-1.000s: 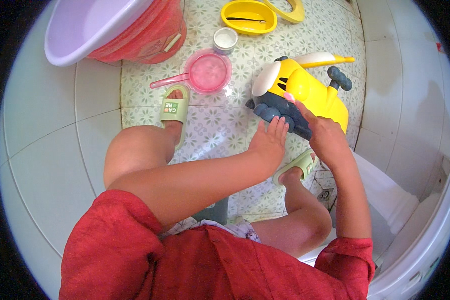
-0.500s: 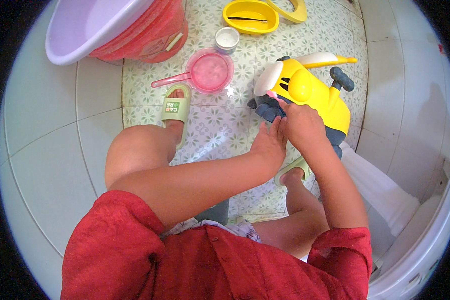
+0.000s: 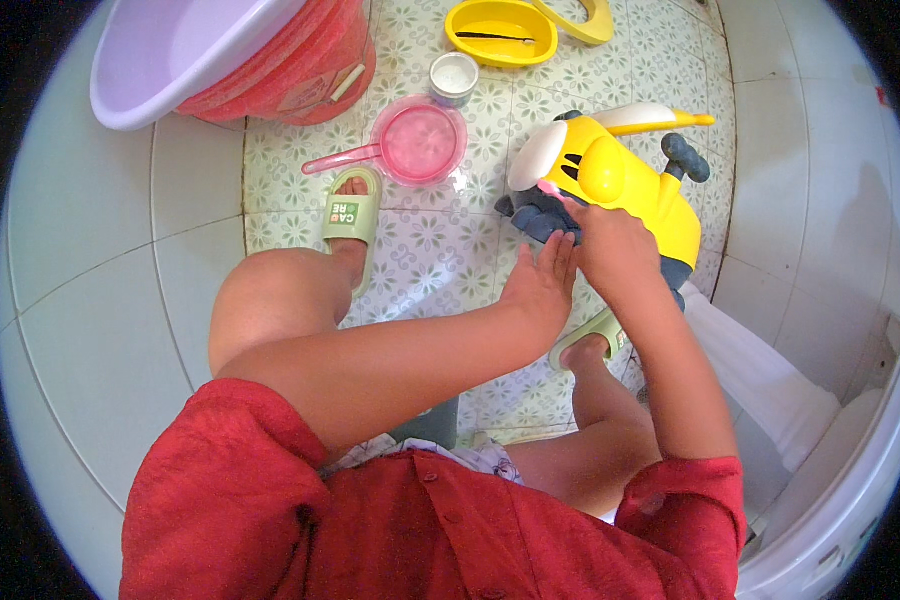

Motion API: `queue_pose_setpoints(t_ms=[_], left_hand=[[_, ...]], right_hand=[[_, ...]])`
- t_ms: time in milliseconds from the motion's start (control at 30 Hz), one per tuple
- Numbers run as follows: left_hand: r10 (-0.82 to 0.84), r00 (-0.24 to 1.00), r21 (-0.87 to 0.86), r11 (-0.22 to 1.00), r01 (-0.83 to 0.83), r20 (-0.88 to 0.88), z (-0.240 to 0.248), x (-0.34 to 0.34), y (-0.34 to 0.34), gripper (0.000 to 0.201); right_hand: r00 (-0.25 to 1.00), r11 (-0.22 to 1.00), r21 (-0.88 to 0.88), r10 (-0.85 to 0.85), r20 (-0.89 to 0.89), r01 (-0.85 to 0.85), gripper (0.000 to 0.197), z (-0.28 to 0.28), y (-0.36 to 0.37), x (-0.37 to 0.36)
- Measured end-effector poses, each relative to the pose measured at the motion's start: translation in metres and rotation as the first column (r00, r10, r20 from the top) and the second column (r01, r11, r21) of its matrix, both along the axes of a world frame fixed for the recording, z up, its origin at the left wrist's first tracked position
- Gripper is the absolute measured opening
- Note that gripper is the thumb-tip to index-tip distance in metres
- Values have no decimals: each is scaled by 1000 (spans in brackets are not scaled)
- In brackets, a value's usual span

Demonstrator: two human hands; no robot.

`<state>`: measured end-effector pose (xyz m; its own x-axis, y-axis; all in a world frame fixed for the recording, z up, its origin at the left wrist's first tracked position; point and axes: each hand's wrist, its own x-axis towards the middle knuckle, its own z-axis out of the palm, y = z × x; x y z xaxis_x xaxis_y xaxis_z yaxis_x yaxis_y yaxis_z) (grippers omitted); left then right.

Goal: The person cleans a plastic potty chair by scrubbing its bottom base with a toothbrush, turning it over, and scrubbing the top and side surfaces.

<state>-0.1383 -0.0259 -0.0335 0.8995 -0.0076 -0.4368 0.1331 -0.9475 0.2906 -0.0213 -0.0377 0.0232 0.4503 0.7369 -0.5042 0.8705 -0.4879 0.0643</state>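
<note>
A yellow and dark-blue plastic cartoon figure (image 3: 660, 205) with a round yellow nose and white parts lies on its side on the floor, right of centre. My right hand (image 3: 618, 245) is closed round a small pink-handled brush (image 3: 548, 187), like a toothbrush, of which only the end shows. That end is against the dark area beside the figure's face. Fingers stretched out, my left hand (image 3: 538, 288) lies against the figure's dark lower edge, just left of my right hand. My palm and the underside of the figure are hidden.
On the patterned tile floor stand a pink dipper (image 3: 420, 143), a small white-rimmed tub (image 3: 454, 75) and a yellow oval bowl (image 3: 520, 20) holding a black stick-like brush. A yellow ring (image 3: 592, 25) leans there. A red bucket (image 3: 300, 75) with a lilac basin (image 3: 135, 90) is far left.
My right hand has shifted slightly right, with the pink brush moving along the dark area by the figure's face. My left hand has barely moved.
</note>
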Motion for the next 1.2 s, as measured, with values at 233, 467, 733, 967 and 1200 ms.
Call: queue_pose_setpoints(t_ms=[233, 467, 733, 967, 1200], left_hand=[[83, 991, 28, 996, -87, 107, 0, -1, 4, 56], [88, 993, 114, 989, -97, 80, -1, 1, 5, 57], [99, 995, 28, 995, -99, 14, 3, 7, 11, 56], [73, 992, 119, 989, -85, 101, -6, -2, 8, 54], [86, 995, 153, 984, -93, 51, -3, 0, 7, 53]], right_hand=[[998, 998, -53, -24, 51, 26, 40, 15, -8, 3], [997, 998, 46, 47, 56, -50, 23, 3, -5, 4], [998, 1000, -20, 24, 61, -23, 29, -3, 5, -2], [998, 998, 29, 53, 24, -54, 19, 4, 5, 1], [999, 999, -54, 2, 49, 0, 39, 8, -4, 5]])
